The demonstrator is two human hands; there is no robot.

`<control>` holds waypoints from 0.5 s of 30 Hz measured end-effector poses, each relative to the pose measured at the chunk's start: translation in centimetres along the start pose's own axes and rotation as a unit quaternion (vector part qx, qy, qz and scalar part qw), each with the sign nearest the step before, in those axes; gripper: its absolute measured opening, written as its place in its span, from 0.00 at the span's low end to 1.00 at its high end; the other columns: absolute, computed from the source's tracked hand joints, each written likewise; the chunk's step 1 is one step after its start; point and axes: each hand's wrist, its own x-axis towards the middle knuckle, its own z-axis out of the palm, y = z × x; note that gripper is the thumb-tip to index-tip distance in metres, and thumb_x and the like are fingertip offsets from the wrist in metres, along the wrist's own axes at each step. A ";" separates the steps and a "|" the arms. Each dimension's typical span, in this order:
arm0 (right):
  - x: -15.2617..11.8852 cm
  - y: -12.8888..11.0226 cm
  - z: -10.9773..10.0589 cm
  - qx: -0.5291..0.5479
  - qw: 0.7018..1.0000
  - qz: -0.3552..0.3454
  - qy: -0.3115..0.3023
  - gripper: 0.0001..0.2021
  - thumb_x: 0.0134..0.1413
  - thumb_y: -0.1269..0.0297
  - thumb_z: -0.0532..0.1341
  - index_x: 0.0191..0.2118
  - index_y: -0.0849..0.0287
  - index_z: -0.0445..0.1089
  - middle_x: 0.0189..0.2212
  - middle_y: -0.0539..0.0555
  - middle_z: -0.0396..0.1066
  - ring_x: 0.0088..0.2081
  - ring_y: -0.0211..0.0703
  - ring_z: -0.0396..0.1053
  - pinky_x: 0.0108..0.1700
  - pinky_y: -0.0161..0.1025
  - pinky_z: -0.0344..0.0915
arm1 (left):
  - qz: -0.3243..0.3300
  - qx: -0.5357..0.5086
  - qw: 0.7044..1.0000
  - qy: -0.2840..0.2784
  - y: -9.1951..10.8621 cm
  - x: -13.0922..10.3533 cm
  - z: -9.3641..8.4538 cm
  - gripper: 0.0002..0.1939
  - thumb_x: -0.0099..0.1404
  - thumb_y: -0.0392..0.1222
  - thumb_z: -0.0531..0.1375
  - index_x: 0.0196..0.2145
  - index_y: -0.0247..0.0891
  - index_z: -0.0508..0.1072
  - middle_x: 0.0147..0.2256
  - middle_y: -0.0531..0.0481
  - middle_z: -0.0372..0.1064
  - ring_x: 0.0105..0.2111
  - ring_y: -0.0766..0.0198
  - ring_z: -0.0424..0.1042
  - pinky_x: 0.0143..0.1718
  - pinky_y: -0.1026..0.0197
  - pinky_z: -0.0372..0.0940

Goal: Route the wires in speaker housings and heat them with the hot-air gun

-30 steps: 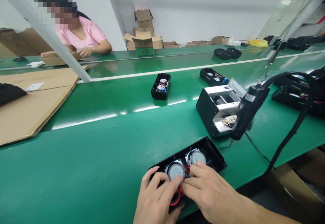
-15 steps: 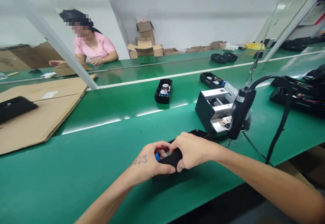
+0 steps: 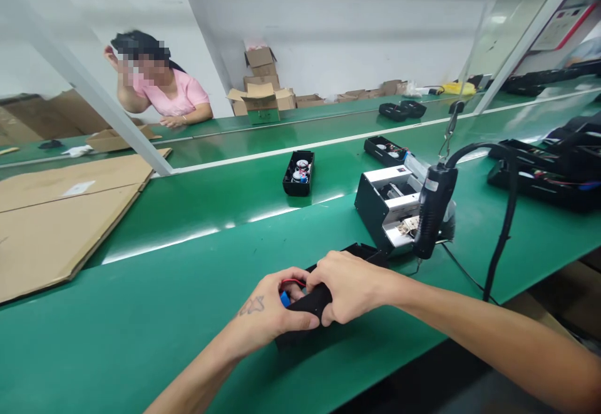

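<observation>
On the green bench lies a long black plastic housing (image 3: 305, 304), partly covered by my hands. My left hand (image 3: 270, 307) grips its near wall, thumb outside and fingers inside. A blue part (image 3: 285, 299) and a red wire (image 3: 293, 282) show beside those fingers. My right hand (image 3: 350, 289) is closed on the same housing just to the right, its fingers reaching over the wall to the inside. What the fingertips touch within is hidden. Behind the right hand, the housing's far end (image 3: 361, 251) reaches toward a screw feeder (image 3: 392, 207).
A black electric screwdriver (image 3: 429, 213) hangs by the feeder, its cable looping right. Open black housings with round white parts (image 3: 299, 173) lie beyond, and more housings (image 3: 539, 182) are stacked at right. Flat cardboard (image 3: 61, 232) lies left. A person in pink (image 3: 173, 98) sits across.
My view has shifted slightly; both hands keep their hold on the housing. The person opposite has raised one hand to the head. The black piece on the cardboard has left the view.
</observation>
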 end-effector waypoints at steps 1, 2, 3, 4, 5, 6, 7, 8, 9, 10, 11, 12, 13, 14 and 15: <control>0.0 0.0 0.2 -0.004 1.000 0.000 0.006 0.14 0.45 0.59 0.74 0.40 0.51 0.80 0.25 0.45 0.71 0.29 0.44 0.70 0.27 0.38 0.52 | -0.002 0.001 1.000 0.001 0.0 0.0 0.0 0.27 0.46 0.44 0.76 0.45 0.41 0.79 0.30 0.59 0.73 0.33 0.63 0.70 0.36 0.60 0.61; 0.0 0.1 0.3 -0.006 1.000 0.000 0.012 0.14 0.44 0.59 0.74 0.40 0.51 0.79 0.24 0.45 0.70 0.29 0.44 0.71 0.27 0.38 0.52 | -0.003 0.001 1.000 0.001 0.1 0.0 0.0 0.27 0.46 0.45 0.76 0.45 0.41 0.79 0.30 0.59 0.73 0.33 0.63 0.70 0.36 0.60 0.61; 0.0 0.1 0.4 -0.004 1.000 0.001 0.016 0.14 0.44 0.58 0.74 0.39 0.51 0.79 0.23 0.45 0.70 0.29 0.45 0.71 0.27 0.38 0.52 | -0.004 0.002 1.000 0.000 0.1 0.0 0.0 0.28 0.46 0.45 0.76 0.46 0.42 0.79 0.30 0.60 0.73 0.33 0.63 0.70 0.36 0.61 0.60; 0.0 0.2 0.5 0.001 1.000 0.002 0.018 0.13 0.43 0.58 0.74 0.38 0.50 0.79 0.23 0.45 0.70 0.29 0.45 0.71 0.27 0.38 0.52 | -0.004 0.004 1.000 -0.001 0.1 0.0 0.0 0.28 0.46 0.45 0.76 0.46 0.42 0.79 0.30 0.60 0.72 0.33 0.64 0.70 0.36 0.61 0.60; 0.1 0.2 0.6 0.008 1.000 0.004 0.018 0.13 0.43 0.58 0.74 0.38 0.50 0.78 0.24 0.45 0.71 0.29 0.45 0.71 0.27 0.38 0.53 | -0.005 0.006 1.000 -0.003 0.2 0.0 0.0 0.28 0.46 0.45 0.76 0.46 0.42 0.79 0.30 0.60 0.72 0.33 0.64 0.70 0.36 0.61 0.60; 0.2 0.3 0.6 0.016 1.000 0.007 0.016 0.13 0.42 0.58 0.74 0.37 0.50 0.78 0.24 0.45 0.71 0.29 0.45 0.71 0.27 0.38 0.54 | -0.006 0.008 1.000 -0.005 0.2 -0.1 -0.1 0.27 0.46 0.45 0.76 0.45 0.42 0.79 0.29 0.61 0.71 0.32 0.65 0.69 0.35 0.61 0.59; 0.3 0.3 0.5 0.025 1.000 0.010 0.012 0.13 0.42 0.58 0.74 0.36 0.50 0.78 0.24 0.45 0.72 0.29 0.44 0.71 0.27 0.38 0.55 | -0.009 0.011 1.000 -0.006 0.2 -0.1 -0.1 0.26 0.47 0.45 0.76 0.45 0.42 0.79 0.29 0.61 0.71 0.31 0.65 0.69 0.35 0.61 0.59; 0.5 0.3 0.5 0.032 0.999 0.014 0.009 0.12 0.42 0.58 0.74 0.35 0.51 0.78 0.25 0.45 0.72 0.29 0.44 0.71 0.27 0.37 0.55 | -0.012 0.013 1.000 -0.007 0.3 -0.1 -0.1 0.26 0.47 0.45 0.76 0.45 0.42 0.79 0.29 0.61 0.72 0.31 0.65 0.69 0.35 0.61 0.60; 0.6 0.3 0.4 0.035 0.999 0.016 0.007 0.12 0.41 0.58 0.75 0.35 0.51 0.78 0.25 0.45 0.72 0.30 0.44 0.72 0.28 0.37 0.56 | -0.016 0.015 1.000 -0.007 0.3 -0.1 -0.2 0.26 0.47 0.46 0.76 0.44 0.42 0.79 0.28 0.60 0.72 0.31 0.64 0.69 0.35 0.61 0.60; 0.8 0.3 0.3 0.037 0.999 0.018 0.005 0.13 0.40 0.58 0.75 0.34 0.51 0.78 0.25 0.45 0.72 0.30 0.44 0.72 0.28 0.37 0.57 | -0.019 0.017 1.000 -0.008 0.4 -0.1 -0.2 0.26 0.47 0.46 0.76 0.44 0.42 0.79 0.28 0.60 0.73 0.31 0.63 0.69 0.35 0.60 0.61; 0.9 0.3 0.2 0.040 0.999 0.019 0.002 0.14 0.39 0.57 0.76 0.34 0.51 0.77 0.25 0.45 0.72 0.31 0.44 0.73 0.29 0.37 0.57 | -0.021 0.018 1.000 -0.009 0.4 -0.1 -0.3 0.26 0.47 0.47 0.76 0.45 0.42 0.79 0.28 0.59 0.74 0.32 0.63 0.70 0.35 0.60 0.61; 1.0 0.3 0.2 0.041 0.999 0.019 -0.002 0.14 0.39 0.57 0.76 0.34 0.51 0.78 0.25 0.45 0.73 0.31 0.45 0.73 0.29 0.37 0.58 | -0.022 0.018 1.000 -0.011 0.4 0.0 -0.3 0.26 0.47 0.47 0.76 0.44 0.42 0.79 0.29 0.59 0.74 0.32 0.63 0.70 0.35 0.60 0.61; 1.1 0.3 0.2 0.043 0.999 0.020 -0.004 0.15 0.38 0.56 0.76 0.34 0.51 0.78 0.25 0.45 0.73 0.31 0.45 0.73 0.29 0.37 0.58 | -0.022 0.017 1.000 -0.013 0.5 0.0 -0.4 0.26 0.47 0.47 0.76 0.44 0.42 0.79 0.28 0.59 0.74 0.32 0.63 0.70 0.35 0.60 0.61; 1.1 0.2 0.2 0.043 0.999 0.021 -0.007 0.14 0.39 0.56 0.76 0.34 0.51 0.78 0.24 0.45 0.72 0.31 0.45 0.73 0.29 0.37 0.57 | -0.021 0.015 1.000 -0.016 0.5 0.1 -0.4 0.25 0.47 0.47 0.76 0.44 0.42 0.79 0.28 0.59 0.74 0.31 0.63 0.70 0.35 0.61 0.60; 1.1 0.2 0.2 0.042 0.999 0.024 -0.008 0.14 0.39 0.57 0.76 0.33 0.51 0.77 0.24 0.45 0.72 0.31 0.45 0.73 0.29 0.37 0.57 | -0.022 0.013 1.000 -0.018 0.5 0.1 -0.4 0.25 0.47 0.47 0.76 0.43 0.42 0.80 0.28 0.59 0.74 0.31 0.63 0.70 0.35 0.61 0.60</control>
